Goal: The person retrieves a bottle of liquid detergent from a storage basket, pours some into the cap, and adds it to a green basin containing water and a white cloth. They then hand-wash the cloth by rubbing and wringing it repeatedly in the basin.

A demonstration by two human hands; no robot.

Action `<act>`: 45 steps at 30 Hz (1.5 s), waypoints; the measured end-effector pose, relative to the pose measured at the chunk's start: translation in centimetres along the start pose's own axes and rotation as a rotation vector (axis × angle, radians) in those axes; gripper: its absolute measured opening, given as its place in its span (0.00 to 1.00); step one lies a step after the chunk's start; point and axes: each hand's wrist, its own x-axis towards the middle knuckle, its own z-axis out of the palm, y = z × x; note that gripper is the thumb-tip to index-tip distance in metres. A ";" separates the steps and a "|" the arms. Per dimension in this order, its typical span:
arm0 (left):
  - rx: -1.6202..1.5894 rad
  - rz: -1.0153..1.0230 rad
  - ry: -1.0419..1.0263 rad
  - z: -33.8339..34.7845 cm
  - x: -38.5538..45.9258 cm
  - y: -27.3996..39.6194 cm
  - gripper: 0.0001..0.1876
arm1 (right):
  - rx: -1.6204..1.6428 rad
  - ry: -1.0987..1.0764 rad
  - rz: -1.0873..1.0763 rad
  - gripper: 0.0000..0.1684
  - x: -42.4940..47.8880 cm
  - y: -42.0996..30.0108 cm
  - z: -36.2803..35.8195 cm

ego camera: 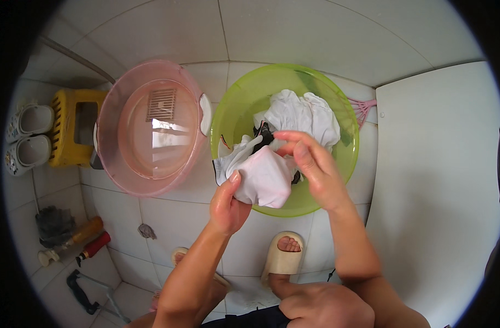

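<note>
A white wet garment [266,176] with black trim is bunched over the near side of a green plastic basin [282,211]. My left hand [231,205] grips its near left part, thumb on top. My right hand [315,168] is at the garment's right side, fingers partly spread and the index fingertip by a black part; whether the fingers pinch any cloth cannot be told. More white cloth [303,115] lies in the basin behind. The underside of the held cloth is hidden.
A pink translucent basin [110,156] stands left of the green one. Beyond it are a yellow plastic stool [63,143] and white clogs [34,151]. Bottles [96,246] and a grey mesh sponge [55,225] are lower left. A white panel [434,184] borders the right.
</note>
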 end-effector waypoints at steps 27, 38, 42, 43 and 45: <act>0.095 -0.072 0.584 -1.4 7.2 -6.8 0.23 | -0.673 0.032 -0.069 0.24 4.7 7.9 3.3; 0.986 -0.183 0.951 -6.0 18.7 -8.6 0.23 | -1.307 0.017 -0.099 0.20 17.3 15.8 0.1; 0.068 -0.237 0.722 -7.3 18.0 -6.9 0.24 | -0.846 -0.077 -0.070 0.21 14.1 13.5 2.8; -0.083 -0.158 0.480 -9.1 16.7 -6.5 0.19 | -0.803 -0.061 -0.078 0.23 13.0 11.9 4.0; -0.082 -0.216 0.528 -7.6 15.9 -9.4 0.17 | -0.705 -0.053 0.098 0.25 11.8 11.6 2.4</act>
